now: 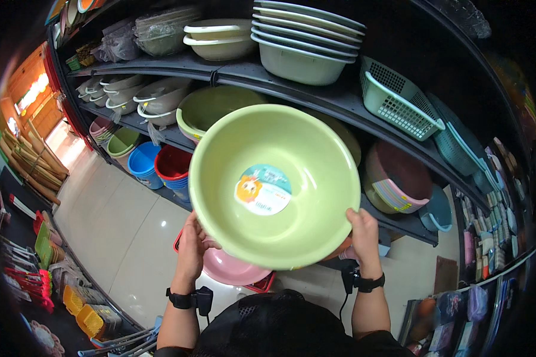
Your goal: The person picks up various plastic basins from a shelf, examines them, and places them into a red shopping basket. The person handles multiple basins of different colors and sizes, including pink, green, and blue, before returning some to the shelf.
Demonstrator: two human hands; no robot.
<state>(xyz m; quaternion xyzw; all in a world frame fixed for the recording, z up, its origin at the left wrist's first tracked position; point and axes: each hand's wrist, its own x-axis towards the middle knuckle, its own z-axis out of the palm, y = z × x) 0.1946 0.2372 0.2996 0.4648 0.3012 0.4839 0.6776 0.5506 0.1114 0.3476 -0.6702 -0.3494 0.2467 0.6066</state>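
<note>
A light green plastic basin (326,196) is held up before me, tilted so that its inside faces the camera. A round sticker (263,189) with a cartoon lion and printing is stuck to its bottom. My right hand (364,230) grips the rim at the lower right. On the lower left, my left hand (193,245) holds the basin's side, its fingers partly hidden by the rim. Below, a pink basin (236,267) sits on a red container (264,284), mostly covered by the green one. Both wrists carry black straps with small devices.
Dark shelves (295,96) ahead hold stacked grey-white basins (301,62), a mint plastic basket (397,105) and nested pastel basins (399,194). Blue buckets (145,163) and a red bucket (172,163) stand lower left. Brushes (27,281) and yellow baskets (91,319) line the left side of the tiled floor (116,223).
</note>
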